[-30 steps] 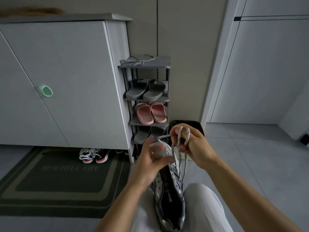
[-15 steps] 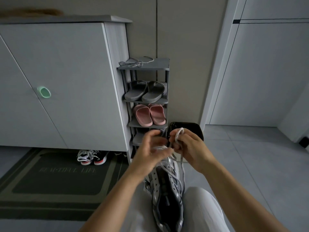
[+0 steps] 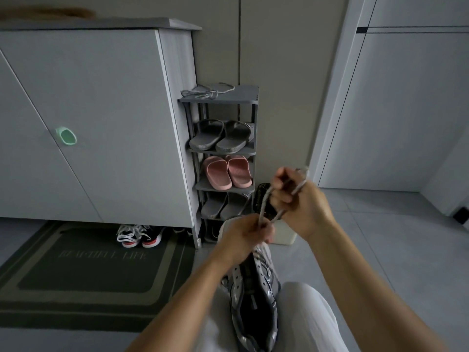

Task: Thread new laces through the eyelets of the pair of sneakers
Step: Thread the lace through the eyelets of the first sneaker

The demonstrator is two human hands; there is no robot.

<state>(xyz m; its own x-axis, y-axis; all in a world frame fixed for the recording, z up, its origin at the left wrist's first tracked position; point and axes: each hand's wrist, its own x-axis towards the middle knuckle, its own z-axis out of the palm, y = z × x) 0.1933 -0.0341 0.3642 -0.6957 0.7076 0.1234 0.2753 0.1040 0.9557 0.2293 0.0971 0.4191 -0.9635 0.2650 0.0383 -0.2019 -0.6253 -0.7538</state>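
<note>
Nearest, a silver-grey sneaker [image 3: 253,301] lies on the person's lap, toe pointing away and opening upward. Just beyond, over its toe end, the left hand [image 3: 243,237] pinches the grey lace [image 3: 264,203] between curled fingers and thumb. The right hand [image 3: 299,201], higher and to the right, has its fingers curled round the same lace, which runs between both hands. Farther off stands a grey shoe rack [image 3: 250,101] carrying a second lace [image 3: 205,92] on top, with grey slippers [image 3: 220,135] and pink slippers [image 3: 228,171] below.

Dim light falls on a grey tiled floor [image 3: 380,237]. A white cabinet [image 3: 101,123] with a green handle [image 3: 66,136] stands beside a narrow grey shoe rack [image 3: 245,94]; a dark doormat [image 3: 88,275] lies before it.
</note>
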